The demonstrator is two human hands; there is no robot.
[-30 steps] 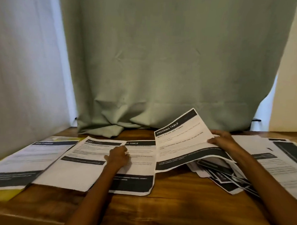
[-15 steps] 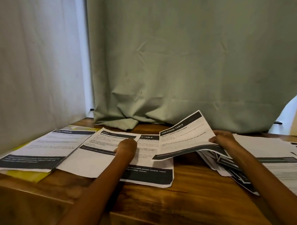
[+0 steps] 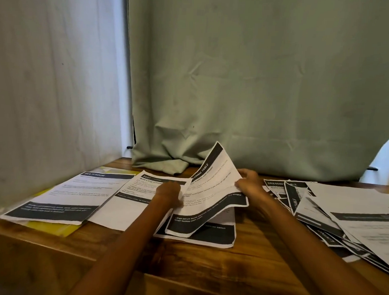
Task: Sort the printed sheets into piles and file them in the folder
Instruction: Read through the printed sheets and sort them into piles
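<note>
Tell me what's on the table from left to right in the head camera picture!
Yellow folder under the multi-room sheet → 2457 sheet → left hand → lifted dressing table sheet → right hand → messy unsorted heap.

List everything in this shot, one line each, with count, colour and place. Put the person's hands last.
Held sheet: one, white with black bands, headed DRESSING TABLE, curled and lifted over the middle pile.
Middle pile: white and black, flat under the held sheet; count unclear.
Sheet headed 2437: one, white and black, left of centre.
Far-left sheet: one, white and black, near the left wall.
Yellow folder: one, under the far-left sheet.
Unsorted heap: many sheets, white and black, fanned out on the right.
Table: one, brown wood.
Curtain: one, pale green, behind the table.
Left hand: at the held sheet's left edge.
Right hand: pinching its right edge.
</note>
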